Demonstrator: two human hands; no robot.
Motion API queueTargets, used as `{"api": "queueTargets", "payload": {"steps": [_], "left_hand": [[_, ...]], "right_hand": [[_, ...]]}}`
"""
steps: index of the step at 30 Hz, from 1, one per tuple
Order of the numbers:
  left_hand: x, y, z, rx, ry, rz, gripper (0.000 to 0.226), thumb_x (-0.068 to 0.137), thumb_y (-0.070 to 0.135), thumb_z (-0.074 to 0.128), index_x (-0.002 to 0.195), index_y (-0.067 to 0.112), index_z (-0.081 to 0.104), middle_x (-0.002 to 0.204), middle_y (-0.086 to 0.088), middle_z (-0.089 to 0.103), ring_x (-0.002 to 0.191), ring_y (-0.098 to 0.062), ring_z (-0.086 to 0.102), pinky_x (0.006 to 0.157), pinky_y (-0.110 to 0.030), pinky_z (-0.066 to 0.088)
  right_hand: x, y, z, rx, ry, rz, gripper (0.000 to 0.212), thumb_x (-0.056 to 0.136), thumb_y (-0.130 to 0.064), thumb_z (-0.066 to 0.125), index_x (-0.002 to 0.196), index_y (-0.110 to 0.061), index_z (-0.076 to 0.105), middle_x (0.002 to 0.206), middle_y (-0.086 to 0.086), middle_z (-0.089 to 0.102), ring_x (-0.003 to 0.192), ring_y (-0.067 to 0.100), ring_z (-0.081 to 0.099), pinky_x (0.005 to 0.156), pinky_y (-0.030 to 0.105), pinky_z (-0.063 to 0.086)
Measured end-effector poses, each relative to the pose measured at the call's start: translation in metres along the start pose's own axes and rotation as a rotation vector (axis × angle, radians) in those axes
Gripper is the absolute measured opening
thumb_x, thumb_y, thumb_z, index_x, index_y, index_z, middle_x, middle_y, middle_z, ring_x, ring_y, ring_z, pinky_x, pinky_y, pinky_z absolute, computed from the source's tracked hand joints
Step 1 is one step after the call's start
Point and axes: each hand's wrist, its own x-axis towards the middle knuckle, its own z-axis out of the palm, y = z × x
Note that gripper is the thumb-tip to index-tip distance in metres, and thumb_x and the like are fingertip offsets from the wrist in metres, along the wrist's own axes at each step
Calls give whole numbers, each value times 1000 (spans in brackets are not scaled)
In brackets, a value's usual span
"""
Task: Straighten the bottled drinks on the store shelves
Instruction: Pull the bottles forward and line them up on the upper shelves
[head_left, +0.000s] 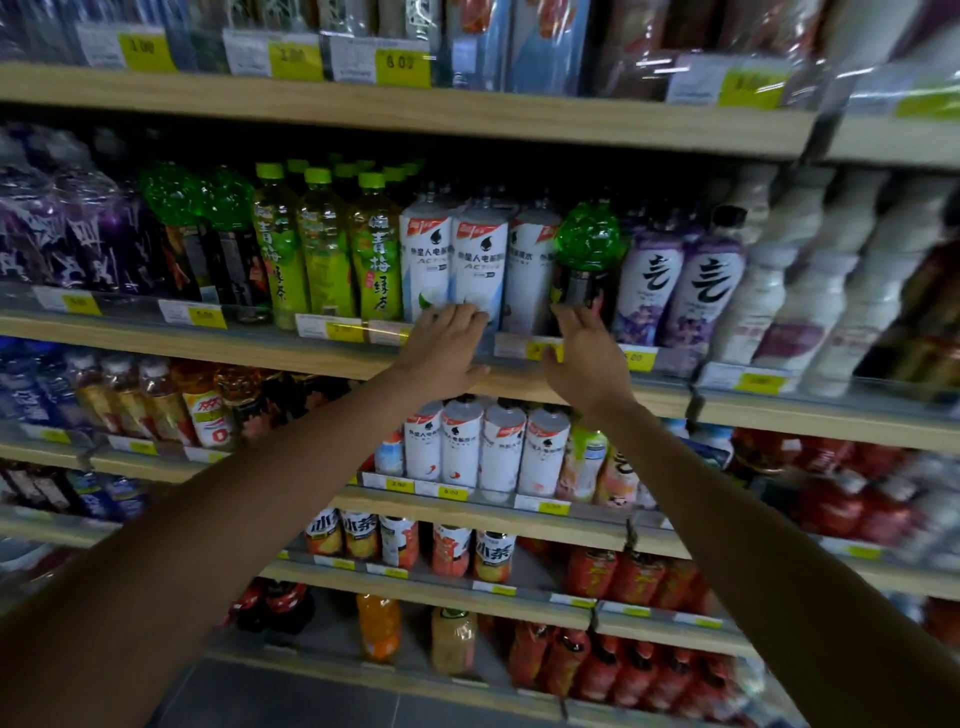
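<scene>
Wooden store shelves packed with bottled drinks fill the frame, and the work is centred on the middle shelf. A row of white bottles stands at centre frame, with green tea bottles to its left and purple bottles to its right. Wedged between the white and purple rows is a dark bottle with a bulbous green top, which seems out of place; matching ones are seen further left.

The left hand is laid against the foot of the white bottles, its fingers loosely spread and nothing held. The right hand is raised to the base of the dark bottle, its fingers straight and slightly parted; whether the bottle is actually touched cannot be told.

Both contacts are low on tall bottles, so a firm push is likely to tip them rather than slide them. If the dark bottle is toppled sideways, the purple row could be knocked over. Should it be tipped forward, the low clear rail may not hold it, and a fall to the lower shelves or the floor is possible. The price tag could also be dislodged by the right hand.
</scene>
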Motion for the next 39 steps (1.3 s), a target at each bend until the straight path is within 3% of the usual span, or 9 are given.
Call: {"api": "queueTargets", "payload": {"steps": [7, 10, 14, 20, 23, 28, 32, 39], "left_hand": [[14, 31, 11, -21, -57, -88, 65, 88, 52, 52, 128, 2, 40, 126, -16, 41, 116, -31, 41, 89, -39, 42], [17, 22, 12, -84, -43, -57, 66, 85, 51, 57, 127, 4, 41, 125, -14, 42, 116, -29, 40, 93, -38, 39], [11, 15, 19, -125, -64, -49, 75, 83, 49, 59, 139, 7, 32, 135, -13, 35, 125, -30, 32, 103, -38, 30], [9, 15, 18, -207, -87, -79, 77, 84, 47, 58, 144, 10, 25, 139, -11, 29, 128, -29, 27, 104, -38, 29], [8, 15, 18, -221, -116, -87, 79, 85, 46, 58, 146, 11, 21, 142, -11, 27, 131, -28, 24, 105, -38, 29], [10, 16, 16, -220, -118, -92, 77, 86, 44, 57, 146, 11, 20, 141, -10, 26, 130, -28, 25, 104, -40, 29], [10, 15, 17, -228, -110, -87, 76, 86, 43, 58, 145, 11, 21, 138, -10, 28, 128, -28, 26, 104, -40, 32], [8, 15, 10, -243, -157, -86, 76, 85, 39, 60, 145, 12, 20, 137, -9, 27, 128, -27, 25, 104, -40, 32]], "right_hand": [[-2, 38, -28, 152, 138, 116, 57, 93, -25, 53, 142, -6, 32, 138, 15, 41, 116, 36, 50, 75, 39, 46], [10, 36, -31, 301, 179, 150, 56, 93, -22, 54, 142, -6, 32, 140, 15, 40, 120, 34, 48, 84, 37, 45], [33, 26, -28, 386, 285, 115, 56, 92, -19, 58, 140, -5, 34, 135, 15, 42, 115, 30, 48, 76, 20, 35], [66, 19, -22, 340, 321, 120, 72, 90, -23, 61, 147, -2, 22, 146, 20, 33, 132, 35, 34, 103, 42, 38], [76, 18, -17, 222, 300, 177, 84, 89, -35, 62, 149, -3, 13, 151, 18, 27, 136, 35, 27, 108, 44, 32], [83, 17, -14, 107, 304, 230, 93, 86, -40, 64, 149, -2, 8, 144, 18, 30, 133, 34, 26, 106, 40, 27], [87, 19, -18, 144, 305, 230, 87, 85, -34, 67, 146, 2, 17, 143, 19, 30, 131, 35, 26, 107, 40, 26], [75, 18, -24, 274, 334, 185, 80, 78, -28, 75, 139, -1, 31, 138, 17, 32, 127, 32, 28, 96, 38, 36]]}}
